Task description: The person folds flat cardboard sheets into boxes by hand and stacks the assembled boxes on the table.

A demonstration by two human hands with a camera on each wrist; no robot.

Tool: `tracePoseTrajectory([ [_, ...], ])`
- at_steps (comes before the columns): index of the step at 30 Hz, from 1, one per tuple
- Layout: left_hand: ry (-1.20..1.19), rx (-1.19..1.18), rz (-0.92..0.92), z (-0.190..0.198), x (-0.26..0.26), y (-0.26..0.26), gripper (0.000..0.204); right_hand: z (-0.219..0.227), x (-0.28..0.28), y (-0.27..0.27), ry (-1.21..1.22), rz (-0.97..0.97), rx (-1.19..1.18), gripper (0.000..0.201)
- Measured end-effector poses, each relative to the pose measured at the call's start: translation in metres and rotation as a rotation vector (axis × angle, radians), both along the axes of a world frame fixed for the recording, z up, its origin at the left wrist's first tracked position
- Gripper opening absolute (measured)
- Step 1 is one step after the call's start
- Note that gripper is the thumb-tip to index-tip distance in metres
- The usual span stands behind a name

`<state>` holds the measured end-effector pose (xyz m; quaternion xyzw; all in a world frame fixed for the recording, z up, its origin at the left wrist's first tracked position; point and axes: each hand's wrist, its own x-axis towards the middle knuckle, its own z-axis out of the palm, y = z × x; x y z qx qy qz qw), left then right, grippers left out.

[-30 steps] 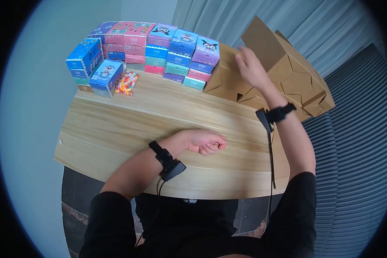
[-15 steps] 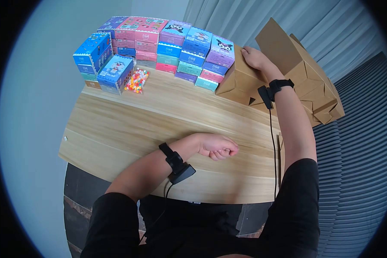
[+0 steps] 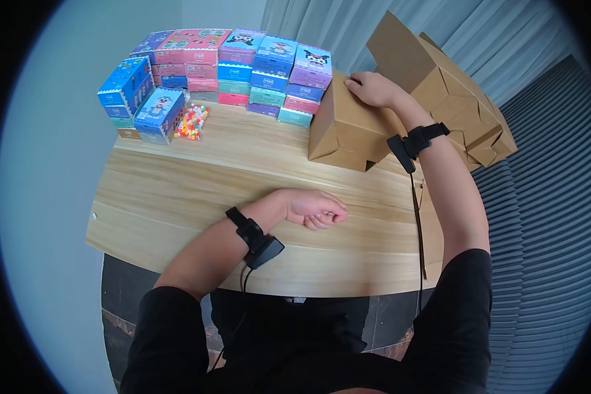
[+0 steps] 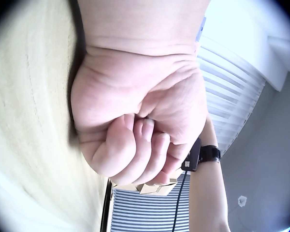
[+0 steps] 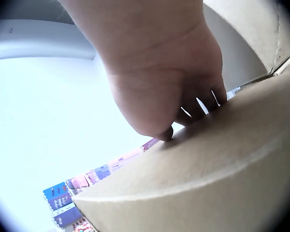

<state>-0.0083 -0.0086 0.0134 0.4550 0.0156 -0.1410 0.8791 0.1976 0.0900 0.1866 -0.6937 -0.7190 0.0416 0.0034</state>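
My right hand rests on top of a brown cardboard box, beside the stacked colourful boxes. From the right wrist view, bent fingertips of the right hand touch the cardboard surface; the palm stays off it. My left hand lies on the wooden table near its middle, fingers curled in. The left wrist view shows the fingers of the left hand folded against the palm, nothing visible inside.
Stacked small boxes line the table's back. At the left, a bag of coloured beads lies by a blue box. A large open carton stands behind my right arm. Cables hang from both wrist cameras.
My right hand has come down onto the cardboard box, which has shifted toward me from the stacks. The left hand keeps its curled pose, and the head view has moved slightly.
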Motion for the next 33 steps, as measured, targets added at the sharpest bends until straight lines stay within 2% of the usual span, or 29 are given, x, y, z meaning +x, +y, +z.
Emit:
tracePoseTrajectory([
  [5,-0.012,0.026,-0.046,-0.002,0.0,-0.001,0.022,0.003,-0.005,-0.037,-0.005,0.066,-0.02,0.044],
  [9,-0.012,0.118,-0.084,0.003,-0.002,-0.005,0.019,0.002,-0.002,-0.06,0.01,0.088,-0.004,0.051],
  [11,-0.016,0.145,-0.088,0.002,-0.002,-0.006,0.019,0.002,-0.002,-0.074,0.05,0.071,-0.074,0.056],
  [16,-0.039,0.346,-0.223,0.008,-0.005,-0.013,0.031,0.003,0.009,-0.1,0.115,0.02,-0.151,0.063],
  [19,-0.089,0.33,-0.277,0.002,-0.005,-0.014,0.037,0.002,0.016,-0.116,0.182,0.032,-0.173,0.067],
  [22,-0.066,0.313,-0.34,0.004,-0.006,-0.012,0.038,-0.002,0.032,-0.128,0.328,-0.015,-0.303,0.075],
  [26,-0.112,0.338,-0.37,0.005,-0.007,-0.013,0.037,-0.015,0.057,-0.15,0.448,-0.022,-0.286,0.073],
  [28,-0.109,0.349,-0.358,0.005,-0.007,-0.012,0.034,-0.029,0.073,-0.159,0.702,-0.026,-0.266,0.067],
  [29,-0.108,0.348,-0.361,0.004,-0.008,-0.011,0.034,-0.026,0.078,-0.165,0.703,-0.028,-0.266,0.067],
  [31,-0.083,0.337,-0.322,0.002,-0.009,-0.01,0.03,-0.016,0.085,-0.182,0.73,-0.175,-0.486,0.062],
  [32,-0.083,0.333,-0.322,0.0,-0.008,-0.009,0.03,-0.015,0.091,-0.19,0.731,-0.177,-0.489,0.062],
  [33,-0.074,0.311,-0.322,-0.002,-0.008,-0.007,0.028,-0.014,0.097,-0.2,0.891,-0.206,-0.576,0.061],
])
